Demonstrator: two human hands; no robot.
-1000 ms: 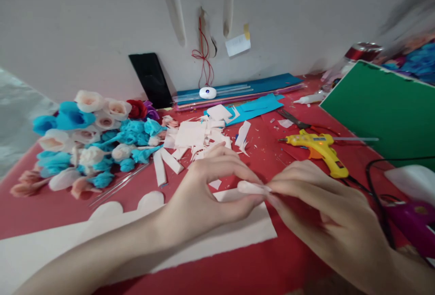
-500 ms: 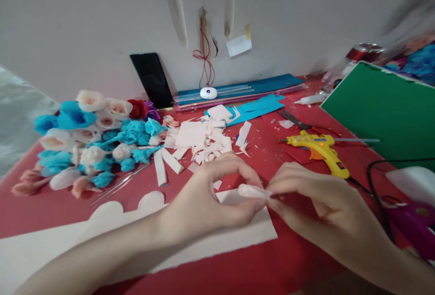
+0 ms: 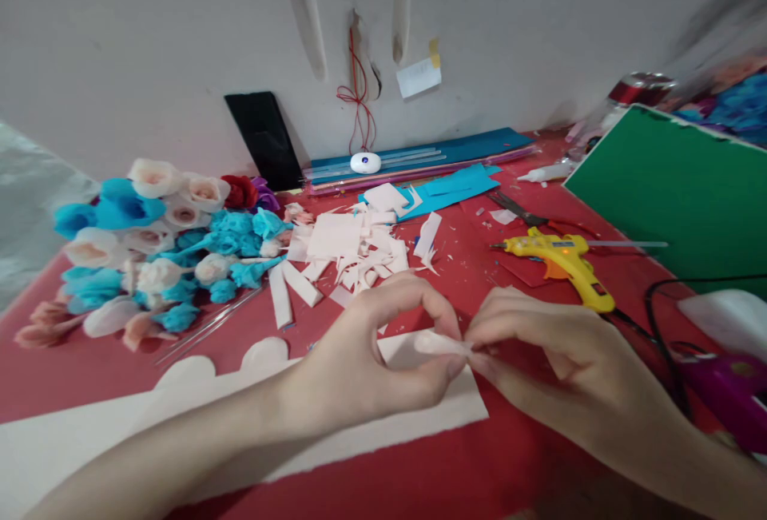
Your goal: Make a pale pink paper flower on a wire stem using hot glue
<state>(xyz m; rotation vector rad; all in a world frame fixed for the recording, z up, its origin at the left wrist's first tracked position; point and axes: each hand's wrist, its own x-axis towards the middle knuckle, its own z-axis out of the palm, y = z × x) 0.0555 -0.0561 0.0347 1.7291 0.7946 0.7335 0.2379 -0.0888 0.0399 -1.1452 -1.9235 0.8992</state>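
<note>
Grn board [image 3: 671, 200] rt; taped note [image 3: 419, 79]

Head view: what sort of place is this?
Probably a craft workspace: blue and pale handmade-looking flowers, a heap of pale paper scraps and a yellow glue gun lie on the red tabletop.

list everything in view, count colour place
paper flowers: many, mostly blue and pale, left
paper scraps: many, pale, centre
blue paper: several, light and dark, back
translucent rods: several, clear, back
slab: one, black, against wall
oval device: one, white, back
cord: one, red, on wall
note: one, white, on wall
glue gun: one, yellow, right
pliers: one, red-handled, behind glue gun
board: one, green, right
tube: one, white, beside board
cable: at least one, black, right
unclear object: one, purple, right
table: one, red, underneath
sheet: one, pale, front
rounded pieces: two, pale, sheet's far edge
small piece: one, pale, above sheet
left hand: one, at small piece
right hand: one, pinching small piece
</note>
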